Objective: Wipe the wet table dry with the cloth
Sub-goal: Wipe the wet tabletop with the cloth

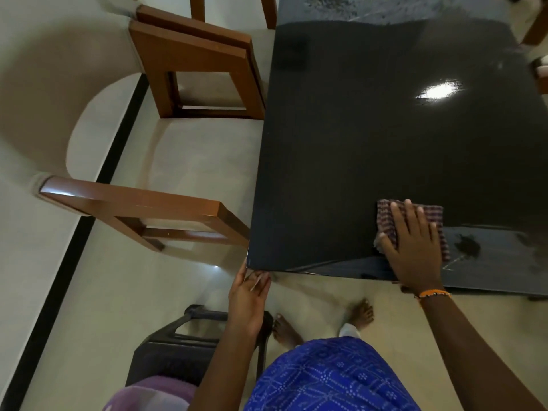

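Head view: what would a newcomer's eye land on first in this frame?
The big glossy black table fills the right side, with a bright light glare on it toward the far right. Near its front edge the right hand presses flat on a checked cloth, while the left hand holds the table's near corner. Two wooden chairs stand along the table's left side.

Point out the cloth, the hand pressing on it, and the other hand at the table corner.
cloth (385, 222): head view, checked fabric left of the fingers.
right hand (413, 247): head view, back of the hand.
left hand (247, 298): head view, back of the hand.
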{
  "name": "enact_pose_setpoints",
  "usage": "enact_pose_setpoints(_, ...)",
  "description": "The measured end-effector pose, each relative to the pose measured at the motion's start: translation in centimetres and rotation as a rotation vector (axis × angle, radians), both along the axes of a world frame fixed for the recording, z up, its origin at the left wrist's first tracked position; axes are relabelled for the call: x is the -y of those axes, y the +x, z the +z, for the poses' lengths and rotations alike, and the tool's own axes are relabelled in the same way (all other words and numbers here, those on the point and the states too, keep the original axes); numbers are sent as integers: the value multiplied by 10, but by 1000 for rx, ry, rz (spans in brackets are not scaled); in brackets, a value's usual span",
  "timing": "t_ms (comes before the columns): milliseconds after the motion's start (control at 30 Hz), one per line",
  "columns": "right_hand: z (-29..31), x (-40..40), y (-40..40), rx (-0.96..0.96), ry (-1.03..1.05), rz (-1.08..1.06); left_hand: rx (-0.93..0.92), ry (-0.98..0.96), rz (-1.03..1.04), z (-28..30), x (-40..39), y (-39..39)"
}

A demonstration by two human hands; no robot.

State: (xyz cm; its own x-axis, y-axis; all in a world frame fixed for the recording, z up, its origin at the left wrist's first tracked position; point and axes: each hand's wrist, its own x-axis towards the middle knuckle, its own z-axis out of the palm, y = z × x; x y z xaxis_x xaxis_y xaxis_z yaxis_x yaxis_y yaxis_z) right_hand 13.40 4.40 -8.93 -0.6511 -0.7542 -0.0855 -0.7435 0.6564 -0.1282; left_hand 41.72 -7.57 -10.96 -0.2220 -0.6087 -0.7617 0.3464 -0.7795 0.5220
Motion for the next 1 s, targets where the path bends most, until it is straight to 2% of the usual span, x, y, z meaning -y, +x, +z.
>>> enact_pose_setpoints(100, -4, 15, 27, 12, -8, -132, -20, 9, -6, 1, 1, 0)
enact_pose_setpoints(167, -6, 32, 56, 20, -3, -106, -27, 7, -8, 1, 0, 1)
enact_pose_setpoints(367, -5, 95, 161, 109, 1, 246, -69, 55, 17, -8, -12, -1)
enact_pose_setpoints(500, -8, 114, 200, 133, 20, 498, -104, -32, -31, -12, -30, -3)
enact_pose_setpoints(700, -13, 85, 161, 82, -58, 777, -109, 31, -128, -5, -31, 0)
enact_pose_setpoints(867, -14, 32, 96, 23, -72, 659, -148, 104, -136, 5, -37, -30)
enact_pose_setpoints(1000, -13, -26, 38, 0, -13, 418, -144, 161, -219, 3, -47, -61)
